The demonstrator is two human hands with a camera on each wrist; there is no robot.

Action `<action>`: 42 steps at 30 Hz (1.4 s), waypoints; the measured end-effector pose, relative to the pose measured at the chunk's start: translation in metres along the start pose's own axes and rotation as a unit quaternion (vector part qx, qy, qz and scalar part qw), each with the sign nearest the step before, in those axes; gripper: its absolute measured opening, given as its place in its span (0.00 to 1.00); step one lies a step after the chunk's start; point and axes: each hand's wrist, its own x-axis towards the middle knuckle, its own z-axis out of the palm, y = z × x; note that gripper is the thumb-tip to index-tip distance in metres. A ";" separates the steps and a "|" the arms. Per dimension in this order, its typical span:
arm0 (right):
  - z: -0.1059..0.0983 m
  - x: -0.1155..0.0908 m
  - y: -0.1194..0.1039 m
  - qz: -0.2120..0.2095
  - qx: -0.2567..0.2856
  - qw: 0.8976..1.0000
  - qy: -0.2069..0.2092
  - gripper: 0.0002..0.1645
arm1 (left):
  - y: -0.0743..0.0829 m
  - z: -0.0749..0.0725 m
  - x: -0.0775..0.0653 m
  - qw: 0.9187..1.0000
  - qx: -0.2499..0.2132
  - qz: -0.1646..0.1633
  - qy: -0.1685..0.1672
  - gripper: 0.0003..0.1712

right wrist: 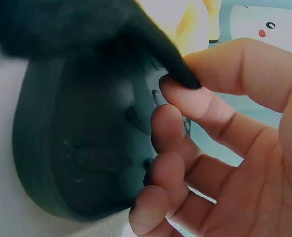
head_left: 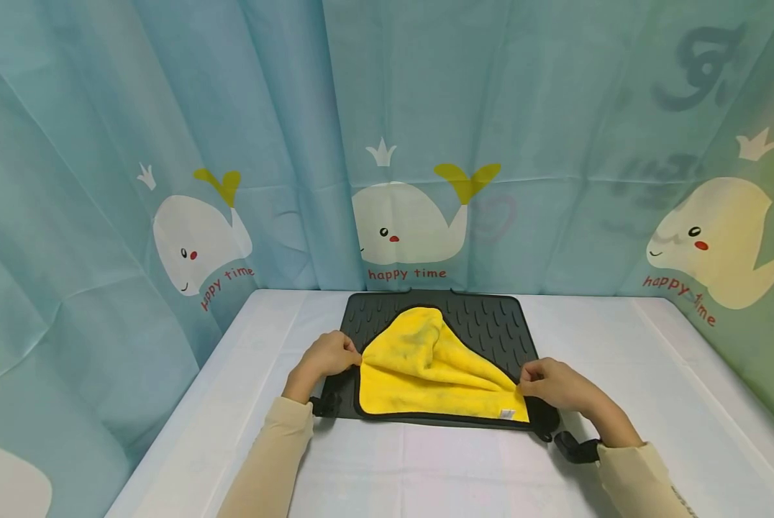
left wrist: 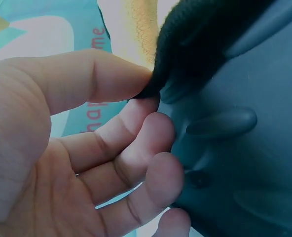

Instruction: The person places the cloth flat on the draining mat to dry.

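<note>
A yellow cloth (head_left: 419, 392) with black edging and a small white tag lies across a dark ridged mat (head_left: 490, 327). Its upper part rises to a rounded point, and creases run across its middle toward the right. My left hand (head_left: 327, 354) pinches the cloth's left edge between thumb and forefinger; the left wrist view shows the black edging (left wrist: 168, 54) there. On the other side, my right hand (head_left: 558, 388) pinches the right edge by its black edging (right wrist: 161, 49). In both wrist views the other fingers bend loosely beside the mat.
Under the mat is a table with a white cover (head_left: 413, 471). A blue curtain (head_left: 529, 108) with whale prints hangs behind the table and along its sides. Black wrist devices (head_left: 576, 447) sit by both wrists.
</note>
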 end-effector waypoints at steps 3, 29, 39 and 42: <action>-0.002 -0.001 0.003 0.002 0.002 1.000 -0.011 0.08 | 0.000 -0.002 -0.001 1.000 -0.007 -0.004 -0.014 0.08; -0.018 0.032 -0.022 -0.029 0.014 0.999 0.029 0.16 | 0.031 -0.005 0.030 0.998 0.042 0.055 0.010 0.09; -0.005 0.093 -0.056 -0.022 -0.055 0.998 -0.004 0.17 | 0.053 0.004 0.065 0.997 0.047 0.038 -0.054 0.11; 0.002 0.106 -0.063 -0.015 -0.085 0.996 -0.008 0.17 | 0.059 0.011 0.072 0.997 0.048 0.010 -0.055 0.26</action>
